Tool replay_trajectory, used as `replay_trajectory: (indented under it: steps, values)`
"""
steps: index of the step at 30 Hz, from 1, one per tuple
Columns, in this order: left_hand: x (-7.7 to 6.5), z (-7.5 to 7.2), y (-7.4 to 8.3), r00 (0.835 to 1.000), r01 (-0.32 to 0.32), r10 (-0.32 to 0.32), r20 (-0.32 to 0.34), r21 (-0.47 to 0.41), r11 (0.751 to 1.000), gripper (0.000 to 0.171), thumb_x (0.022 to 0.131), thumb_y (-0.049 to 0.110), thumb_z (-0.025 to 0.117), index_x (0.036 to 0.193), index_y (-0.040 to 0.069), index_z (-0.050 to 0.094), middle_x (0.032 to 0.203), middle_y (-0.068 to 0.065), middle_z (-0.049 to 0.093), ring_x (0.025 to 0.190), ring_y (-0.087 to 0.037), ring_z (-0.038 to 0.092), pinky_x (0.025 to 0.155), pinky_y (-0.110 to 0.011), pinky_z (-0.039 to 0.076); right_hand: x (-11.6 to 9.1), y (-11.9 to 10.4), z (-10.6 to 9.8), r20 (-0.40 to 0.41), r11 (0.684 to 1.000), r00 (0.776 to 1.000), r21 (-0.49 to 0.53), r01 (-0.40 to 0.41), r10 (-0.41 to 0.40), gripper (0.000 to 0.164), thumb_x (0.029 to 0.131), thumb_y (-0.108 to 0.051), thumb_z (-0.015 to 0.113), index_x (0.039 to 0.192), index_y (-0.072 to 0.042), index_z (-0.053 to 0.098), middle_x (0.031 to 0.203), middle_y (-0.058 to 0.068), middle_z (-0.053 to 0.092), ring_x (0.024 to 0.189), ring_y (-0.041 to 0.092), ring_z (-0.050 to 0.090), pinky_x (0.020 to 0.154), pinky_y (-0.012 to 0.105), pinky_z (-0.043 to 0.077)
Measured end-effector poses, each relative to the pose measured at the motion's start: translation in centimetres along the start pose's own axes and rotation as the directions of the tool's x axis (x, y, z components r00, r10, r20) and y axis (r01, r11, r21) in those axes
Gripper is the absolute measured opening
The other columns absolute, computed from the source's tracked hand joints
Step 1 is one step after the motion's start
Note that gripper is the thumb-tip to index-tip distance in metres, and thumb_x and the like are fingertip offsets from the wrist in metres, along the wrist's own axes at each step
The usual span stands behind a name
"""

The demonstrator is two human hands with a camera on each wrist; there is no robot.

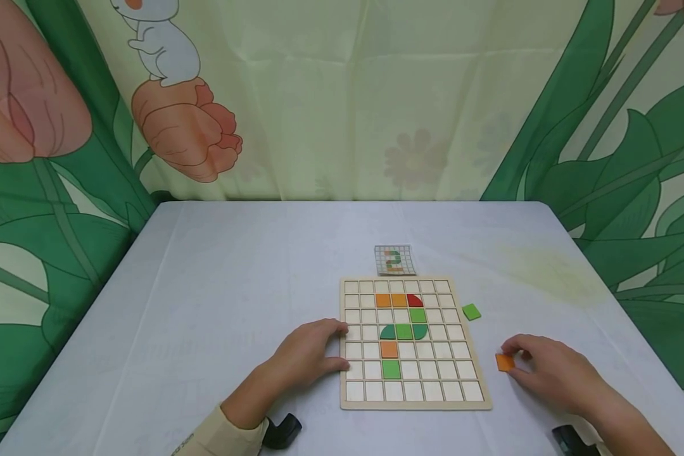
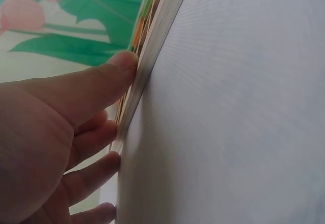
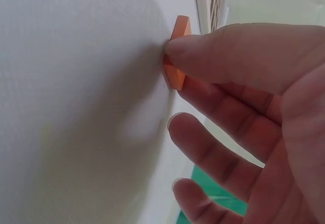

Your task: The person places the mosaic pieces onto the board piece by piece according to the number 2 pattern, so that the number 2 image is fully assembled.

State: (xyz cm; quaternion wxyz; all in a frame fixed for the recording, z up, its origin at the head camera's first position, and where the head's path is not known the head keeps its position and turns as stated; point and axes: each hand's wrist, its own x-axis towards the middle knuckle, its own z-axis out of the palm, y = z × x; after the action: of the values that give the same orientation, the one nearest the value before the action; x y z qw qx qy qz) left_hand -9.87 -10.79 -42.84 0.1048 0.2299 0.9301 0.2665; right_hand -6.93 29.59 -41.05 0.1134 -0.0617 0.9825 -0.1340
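Observation:
A wooden grid board [image 1: 416,406] lies flat on the table. Several coloured tiles sit in its cells: orange squares [image 1: 390,349], green squares [image 1: 391,369], a red rounded piece [image 1: 414,301] and dark green rounded pieces [image 1: 420,332]. My left hand [image 1: 304,354] touches the board's left edge with thumb and fingertips, the fingers nearly straight in the left wrist view. Right of the board, my right hand [image 1: 558,373] pinches an orange square tile [image 3: 177,74] between thumb and index finger, low over the tabletop. The other fingers are loosely bent.
A small pattern card [image 1: 395,260] lies just behind the board. One loose green tile [image 1: 471,311] is beside the board's right edge. The table [image 1: 234,266] has a white cloth, and a printed curtain [image 1: 319,101] hangs behind it.

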Motion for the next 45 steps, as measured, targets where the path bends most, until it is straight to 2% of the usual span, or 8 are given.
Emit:
replay_trajectory:
  steps: [5,13,19,28,38,45]
  values:
    - [0.0,0.0,0.0,1.0,-0.005,0.005,-0.01,-0.001,1.0,0.056,0.083,0.031,0.084,0.128,0.007,0.062,0.129,-0.005,0.064,0.125,-0.024,0.057,0.104,-0.042,0.046,0.1,-0.1,0.1,-0.014,0.999,1.0,-0.026,0.019,-0.02,0.024,0.081,-0.017,0.081,0.101,-0.011,0.07,0.095,-0.001,0.067,0.085,0.023,0.058,0.076,0.047,0.054]
    - [-0.1,0.0,0.0,1.0,-0.009,0.009,-0.013,-0.005,1.0,0.055,0.083,0.031,0.083,0.128,0.007,0.062,0.129,-0.005,0.064,0.125,-0.025,0.057,0.104,-0.042,0.046,0.5,-0.8,-0.1,-0.021,1.0,1.0,-0.026,0.003,-0.004,0.028,0.08,-0.021,0.083,0.1,-0.007,0.071,0.093,0.0,0.067,0.085,0.024,0.058,0.078,0.05,0.055]
    - [-0.1,0.0,0.0,1.0,-0.013,0.013,-0.008,0.001,1.0,0.055,0.083,0.031,0.083,0.128,0.007,0.062,0.129,-0.004,0.064,0.124,-0.023,0.057,0.103,-0.04,0.047,0.4,-1.5,-0.4,-0.043,0.999,0.999,-0.034,0.032,-0.033,0.026,0.081,-0.026,0.083,0.099,-0.01,0.072,0.092,-0.003,0.066,0.086,0.023,0.058,0.076,0.047,0.055]
    - [-0.1,0.0,0.0,1.0,-0.023,0.023,-0.014,0.003,1.0,0.054,0.084,0.032,0.083,0.127,0.007,0.062,0.128,-0.004,0.064,0.124,-0.023,0.057,0.103,-0.04,0.047,0.5,-3.3,-0.6,-0.04,0.995,0.995,-0.047,0.085,-0.087,0.025,0.081,-0.024,0.082,0.101,-0.014,0.072,0.094,-0.005,0.066,0.086,0.02,0.059,0.073,0.042,0.054]
    - [-0.1,-0.1,0.1,1.0,-0.009,0.009,-0.002,0.003,1.0,0.055,0.084,0.031,0.083,0.128,0.007,0.062,0.129,-0.004,0.064,0.124,-0.023,0.057,0.104,-0.041,0.047,0.9,-5.6,-0.2,-0.068,0.984,0.982,-0.048,0.171,-0.174,0.02,0.081,-0.025,0.083,0.095,-0.018,0.071,0.089,-0.008,0.063,0.083,0.016,0.057,0.072,0.038,0.052]
    - [0.0,-0.1,0.1,1.0,0.002,-0.002,-0.002,0.007,1.0,0.055,0.083,0.031,0.084,0.128,0.007,0.062,0.128,-0.003,0.064,0.124,-0.023,0.057,0.103,-0.04,0.047,1.3,-7.3,0.2,-0.036,0.981,0.981,-0.045,0.188,-0.189,0.019,0.079,-0.022,0.083,0.093,-0.018,0.071,0.089,-0.007,0.063,0.082,0.016,0.054,0.071,0.038,0.052]
